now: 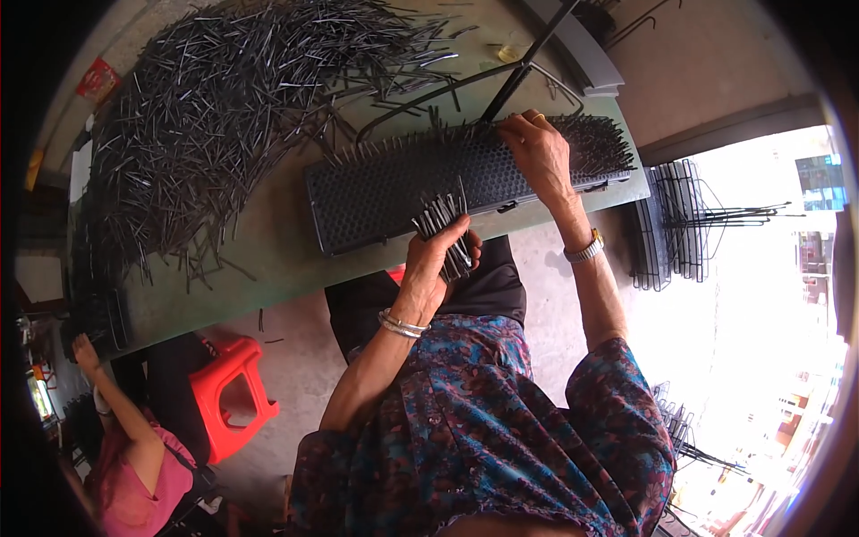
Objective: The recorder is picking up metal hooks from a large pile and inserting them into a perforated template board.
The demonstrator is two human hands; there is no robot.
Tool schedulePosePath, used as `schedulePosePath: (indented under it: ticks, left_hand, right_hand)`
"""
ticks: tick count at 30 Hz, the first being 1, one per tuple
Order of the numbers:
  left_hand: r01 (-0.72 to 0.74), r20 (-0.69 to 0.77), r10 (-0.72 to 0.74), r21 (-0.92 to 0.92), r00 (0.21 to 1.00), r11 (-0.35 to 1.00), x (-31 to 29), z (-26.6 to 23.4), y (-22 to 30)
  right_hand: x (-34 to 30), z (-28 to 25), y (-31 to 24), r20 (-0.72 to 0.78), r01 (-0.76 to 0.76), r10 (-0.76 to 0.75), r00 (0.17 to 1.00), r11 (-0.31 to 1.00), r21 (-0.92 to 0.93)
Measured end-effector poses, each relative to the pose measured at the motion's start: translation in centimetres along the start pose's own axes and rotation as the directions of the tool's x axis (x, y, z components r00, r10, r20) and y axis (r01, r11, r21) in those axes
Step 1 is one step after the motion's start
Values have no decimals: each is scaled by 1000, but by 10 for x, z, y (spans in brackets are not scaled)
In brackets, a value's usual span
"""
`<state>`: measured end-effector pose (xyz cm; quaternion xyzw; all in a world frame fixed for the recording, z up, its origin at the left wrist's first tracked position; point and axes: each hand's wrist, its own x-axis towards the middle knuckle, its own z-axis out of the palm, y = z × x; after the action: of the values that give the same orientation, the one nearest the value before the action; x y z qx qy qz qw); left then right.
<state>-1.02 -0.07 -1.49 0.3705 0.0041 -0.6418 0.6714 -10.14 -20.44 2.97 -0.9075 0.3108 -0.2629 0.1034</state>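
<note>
Head view: left hand (436, 259) clenches a pin bundle (445, 234); right hand (537, 152) pinches one on the perforated tray (376, 192).

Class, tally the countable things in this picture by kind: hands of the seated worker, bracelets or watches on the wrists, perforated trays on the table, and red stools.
Hands: 2, left hand, right hand
Wristbands: 2, bracelet, watch
Perforated tray: 1
Red stool: 1
Total: 6
</note>
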Motion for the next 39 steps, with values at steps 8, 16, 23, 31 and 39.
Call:
schedulePosePath:
  ticks: [8,16,23,31,39]
  left_hand:
    - [-9,4,9,6,1000,1000,0,3,0]
    - [-40,-27,43,93,999,995,-4,8,8]
    - [-63,-40,69,133,997,989,-7,10,17]
    - [-73,-71,78,70,994,995,-2,2,14]
    - [81,-19,-86,-199,996,977,5,1,3]
  right_hand:
    - [-11,4,-4,-75,-103,95,993,989,-108]
    - [-27,-11,-48,537,-438,80,840,684,584]
    - [-27,-12,-46,668,-555,0,744,557,618]
    - [-25,-25,-53,684,-576,22,729,559,596]
    - [-15,-16,-33,-117,-176,246,962,889,422]
